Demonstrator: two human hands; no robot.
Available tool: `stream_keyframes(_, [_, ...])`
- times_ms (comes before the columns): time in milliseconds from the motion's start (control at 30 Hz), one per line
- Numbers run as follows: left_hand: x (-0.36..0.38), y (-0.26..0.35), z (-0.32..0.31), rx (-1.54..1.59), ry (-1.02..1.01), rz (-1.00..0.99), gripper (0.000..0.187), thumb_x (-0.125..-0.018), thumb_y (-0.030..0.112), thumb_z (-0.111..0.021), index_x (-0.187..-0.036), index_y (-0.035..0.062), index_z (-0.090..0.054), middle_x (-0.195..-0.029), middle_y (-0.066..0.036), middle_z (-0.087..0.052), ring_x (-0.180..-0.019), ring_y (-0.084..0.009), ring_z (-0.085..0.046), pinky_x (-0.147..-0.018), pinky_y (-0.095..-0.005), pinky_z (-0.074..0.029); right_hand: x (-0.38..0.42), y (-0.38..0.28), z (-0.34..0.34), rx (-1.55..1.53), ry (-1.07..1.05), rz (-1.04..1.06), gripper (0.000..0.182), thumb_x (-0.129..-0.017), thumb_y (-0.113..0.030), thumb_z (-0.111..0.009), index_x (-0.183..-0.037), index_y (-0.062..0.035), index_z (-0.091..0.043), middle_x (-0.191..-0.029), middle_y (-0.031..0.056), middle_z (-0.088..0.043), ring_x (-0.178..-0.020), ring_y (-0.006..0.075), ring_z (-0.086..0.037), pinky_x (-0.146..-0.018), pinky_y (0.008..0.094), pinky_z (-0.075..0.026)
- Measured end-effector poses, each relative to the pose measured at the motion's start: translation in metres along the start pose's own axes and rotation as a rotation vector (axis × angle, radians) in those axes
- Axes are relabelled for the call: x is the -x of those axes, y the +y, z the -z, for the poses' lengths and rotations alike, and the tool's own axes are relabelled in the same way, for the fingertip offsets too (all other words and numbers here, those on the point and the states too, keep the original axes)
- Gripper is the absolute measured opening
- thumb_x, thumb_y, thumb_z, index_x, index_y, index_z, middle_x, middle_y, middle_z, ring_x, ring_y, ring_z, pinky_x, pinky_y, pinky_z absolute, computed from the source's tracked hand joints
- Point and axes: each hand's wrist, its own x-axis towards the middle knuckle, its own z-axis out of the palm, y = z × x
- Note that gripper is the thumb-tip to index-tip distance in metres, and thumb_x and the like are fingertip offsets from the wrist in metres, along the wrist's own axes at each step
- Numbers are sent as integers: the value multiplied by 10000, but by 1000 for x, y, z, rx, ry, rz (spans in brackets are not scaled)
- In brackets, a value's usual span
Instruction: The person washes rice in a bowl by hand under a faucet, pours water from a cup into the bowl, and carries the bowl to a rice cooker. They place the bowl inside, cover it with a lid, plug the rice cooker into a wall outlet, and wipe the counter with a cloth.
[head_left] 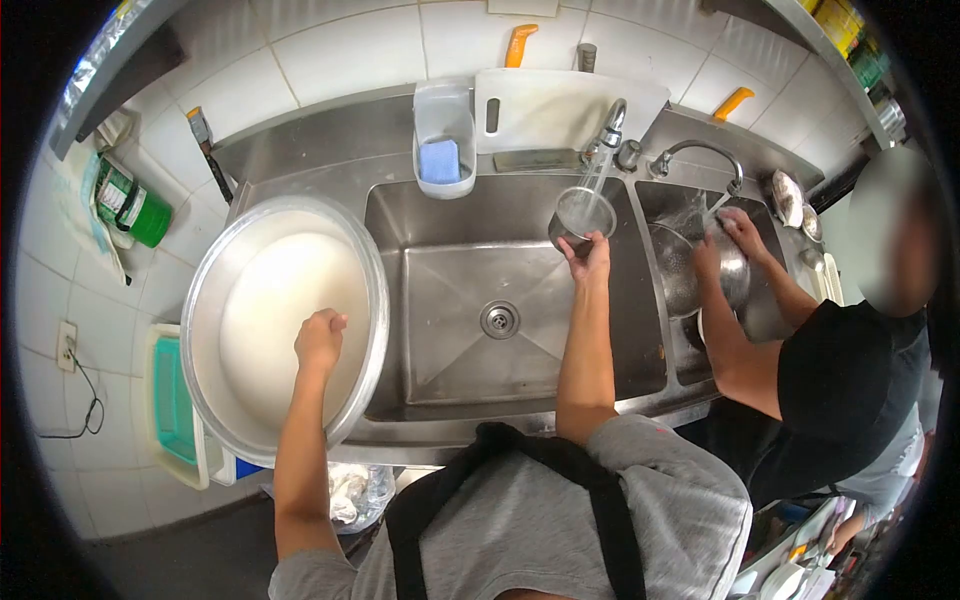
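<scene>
My right hand (588,255) grips a see-through cup (582,218) from below and the side. Water from the left tap (613,125) runs into the cup, over the right part of the large sink basin (480,365). My left hand (320,342) is closed in a fist above a big, round metal pot (375,300). Inside the pot is a cloudy white liquid (285,285). Whatever the left fingers might hold is hidden.
At the right basin, a co-worker's hands (738,235) handle a metal bowl (735,270) under a second tap (705,145). A white cutting board (560,105) leans behind the sink, beside a holder (443,110) with a blue sponge (439,161). A green basket (173,400) stands at left.
</scene>
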Motion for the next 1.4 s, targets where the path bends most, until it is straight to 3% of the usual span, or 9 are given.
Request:
stream_keyframes(100, [-1,-2,-3,-39,47,-2,149,-771,197,-551,-726,58,-581,-724,-126,-599,-713,-302,-569,-633,-396,-434,5,-11,-8,-6,-114,25,187,-700,-55,-482,-855,-36,-379,-972,172,-424,-803,364,-503,-667,489,-509])
stream_keyframes(300, [3,10,6,45,-60,36,105,-730,159,-592,-727,58,-566,-688,-117,-597,-682,-277,-579,-629,-382,-438,6,-25,-29,-7,-65,54,284,-686,-40,-474,-951,-37,-371,-1001,164,-425,-870,371,-490,-678,485,-508])
stream_keyframes(400, [4,10,7,35,-80,17,78,-706,125,-606,-720,59,-566,-681,-114,-595,-666,-264,-581,-632,-371,-442,8,-28,-33,12,-119,70,162,-723,-72,-468,-865,-44,-394,-1045,170,-389,-915,411,-446,-776,551,-434])
stream_keyframes(600, [0,-6,-6,37,-111,-100,121,-741,125,-539,-787,30,-599,-727,-124,-608,-694,-243,-590,-631,-327,-447,9,-26,-35,40,-93,72,255,-697,-61,-468,-940,-46,-393,-1019,166,-426,-881,381,-491,-678,491,-504])
stream_keyframes(733, [-1,-9,-9,16,-150,-77,168,-765,130,-495,-834,33,-614,-763,-128,-616,-727,-246,-594,-660,-318,-446,7,-26,-33,40,-117,48,189,-707,-62,-460,-885,-42,-401,-1009,169,-431,-870,387,-496,-672,492,-504])
stream_keyframes(933, [-2,-13,-8,43,-198,-77,207,-787,146,-485,-922,65,-620,-805,-130,-619,-740,-246,-594,-689,-313,-437,-8,-28,-36,42,-126,33,131,-720,-53,-451,-830,-39,-382,-978,165,-429,-846,382,-496,-671,500,-500])
stream_keyframes(1000, [2,-7,-5,50,-160,-86,211,-810,231,-471,-919,150,-632,-879,-131,-602,-842,-302,-562,-750,-374,-425,-12,-30,-41,46,-176,43,237,-743,-87,-414,-966,-12,-382,-1119,206,-379,-972,437,-415,-815,544,-394])
stream_keyframes(1100, [2,-1,-1,77,-208,8,225,-824,262,-466,-950,164,-624,-881,-123,-605,-841,-294,-562,-750,-371,-422,-9,-34,-48,41,-144,56,154,-754,-96,-414,-887,-19,-400,-1099,206,-396,-962,430,-421,-812,543,-395])
stream_keyframes(1400, [-2,-2,-2,63,-170,53,338,-858,315,-388,-807,54,-596,-823,-175,-588,-817,-333,-550,-719,-408,-411,-8,-32,-45,64,-112,7,113,-744,-119,-443,-805,-28,-418,-1043,192,-415,-918,412,-443,-809,536,-397])
